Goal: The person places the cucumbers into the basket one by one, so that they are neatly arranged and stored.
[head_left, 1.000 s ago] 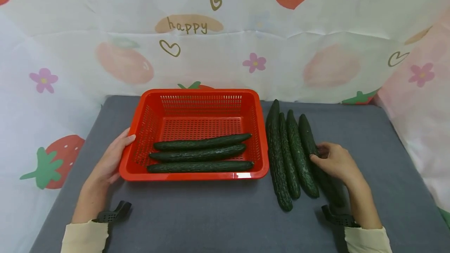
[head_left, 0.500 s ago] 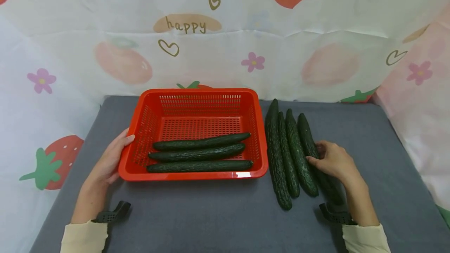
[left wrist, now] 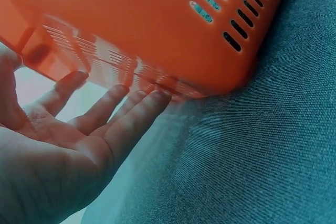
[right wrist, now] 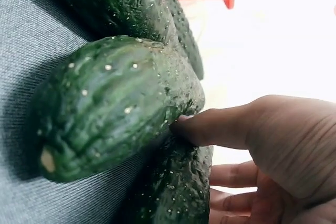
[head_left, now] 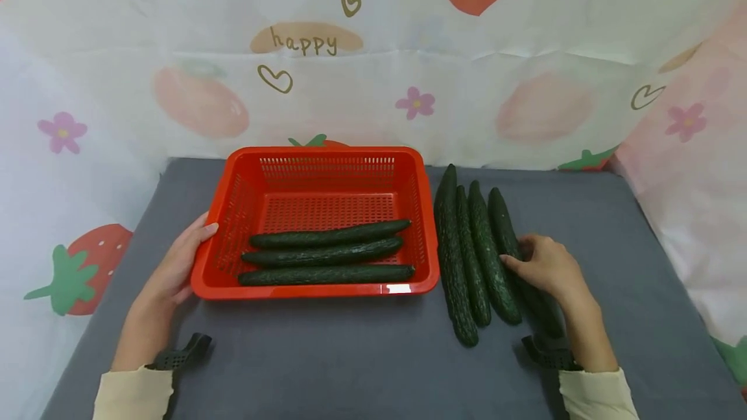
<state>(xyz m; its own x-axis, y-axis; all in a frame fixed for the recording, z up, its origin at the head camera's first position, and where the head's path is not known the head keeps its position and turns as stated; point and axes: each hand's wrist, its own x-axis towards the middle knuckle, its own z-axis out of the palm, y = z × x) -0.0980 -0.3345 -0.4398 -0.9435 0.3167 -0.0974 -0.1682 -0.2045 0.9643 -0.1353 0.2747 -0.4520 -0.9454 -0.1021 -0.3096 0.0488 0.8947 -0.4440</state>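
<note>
The outermost long, dark-green, bumpy-skinned cucumber [head_left: 506, 229] could roll or slip if lifted on the thumb tip alone. The thumb sits in the narrow gap beside the neighbouring dark-green, warty cucumber [head_left: 493, 253], so a sideways pull might nudge that one too. Being held near mid-length, tipping seems a smaller risk.

It lies on the grey woven cloth [head_left: 350, 355] between the right hand's [head_left: 547, 269] thumb and bent fingers, one end running away beyond the grip, the other back toward the wrist. The hand is closed to about the cucumber's thickness.

Past the neighbour on the thumb side lie two more slender green cucumbers [head_left: 454, 255], then the red perforated plastic basket [head_left: 315, 291] holding three others. The left hand [head_left: 182, 256] grips its far rim; pulling there could shift the basket.
</note>
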